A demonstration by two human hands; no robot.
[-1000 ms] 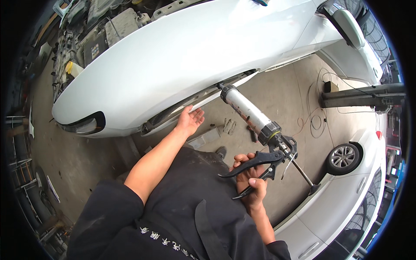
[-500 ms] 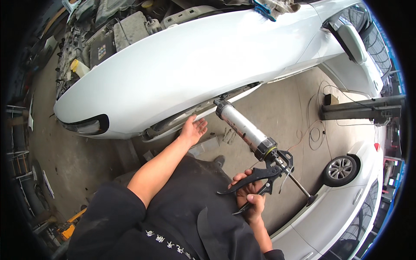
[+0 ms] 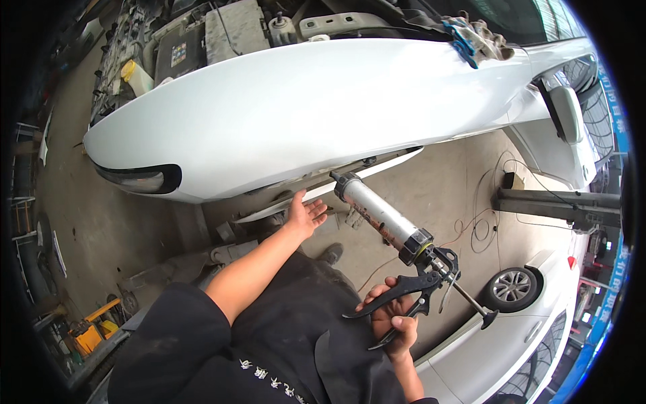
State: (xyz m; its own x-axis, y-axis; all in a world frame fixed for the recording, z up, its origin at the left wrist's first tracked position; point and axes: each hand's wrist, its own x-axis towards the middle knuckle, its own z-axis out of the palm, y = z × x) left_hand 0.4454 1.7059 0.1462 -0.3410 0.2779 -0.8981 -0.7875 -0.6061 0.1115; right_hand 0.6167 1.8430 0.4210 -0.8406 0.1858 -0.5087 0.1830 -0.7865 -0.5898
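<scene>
My right hand (image 3: pixel 393 311) is closed around the black handle and trigger of a caulking gun (image 3: pixel 380 214). The gun has a silver barrel with black end caps, and its plunger rod sticks out toward the lower right. Its front end points up and left, close to the wheel-arch edge of a white car fender (image 3: pixel 269 121). My left hand (image 3: pixel 305 215) is open, palm up with fingers spread, beside a loose-looking white curved strip (image 3: pixel 252 217) below the fender. Whether its fingertips touch the strip, I cannot tell.
Above the fender lies the uncovered engine bay with a battery (image 3: pixel 180 54) and a yellow-capped reservoir (image 3: pixel 136 77). Gloves (image 3: pixel 474 39) rest on the fender's top. At right are a lift arm (image 3: pixel 558 205), cables on the floor (image 3: pixel 481 225) and another white car (image 3: pixel 498 343). Yellow equipment (image 3: pixel 87 337) stands lower left.
My view has shifted, so the car sits lower in the picture and more of the engine bay shows. My right hand keeps its grip on the caulking gun; my left hand stays open.
</scene>
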